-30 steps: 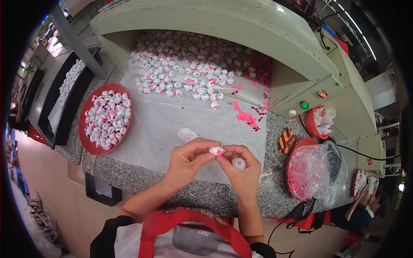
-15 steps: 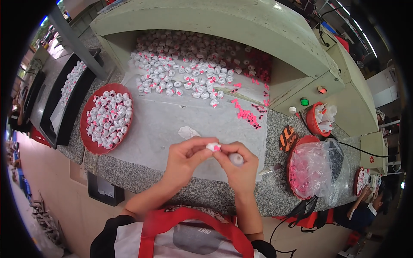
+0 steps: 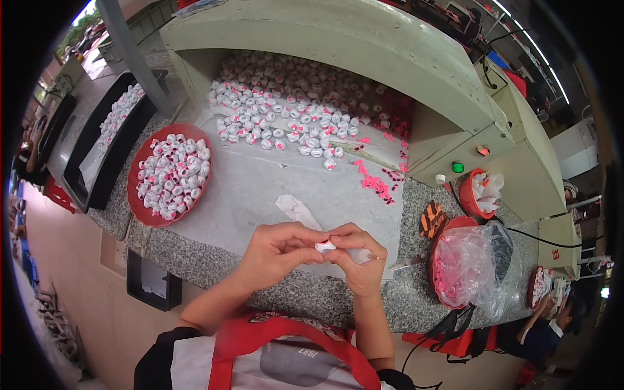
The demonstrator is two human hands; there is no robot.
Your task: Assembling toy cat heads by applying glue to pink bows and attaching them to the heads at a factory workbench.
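Over the near edge of the bench, the fingertips of my left hand [image 3: 276, 255] pinch a small rounded white piece [image 3: 324, 247] with a little pink on its edge. From the other side, the thumb and forefinger of my right hand [image 3: 364, 272] press on the same piece. A small translucent whitish bottle [image 3: 359, 255] with a thin tip is tucked in the right hand, partly covered by fingers. Just beyond my hands a crumpled white cloth or paper [image 3: 296, 209] lies on the white sheet [image 3: 244, 188].
A red dish [image 3: 138, 195] of white-and-pink pieces stands left. Many similar pieces [image 3: 270, 123] spread under a pale green metal hood [image 3: 338, 32]. Pink bits [image 3: 374, 185] lie right of them. A plastic-covered red basin [image 3: 448, 302] and a small red basket [image 3: 469, 198] stand right.
The white piece has been turned between my fingers, so less of its pink shows. The bottle has tilted in my right hand, showing its tip. The whole view has shifted slightly.
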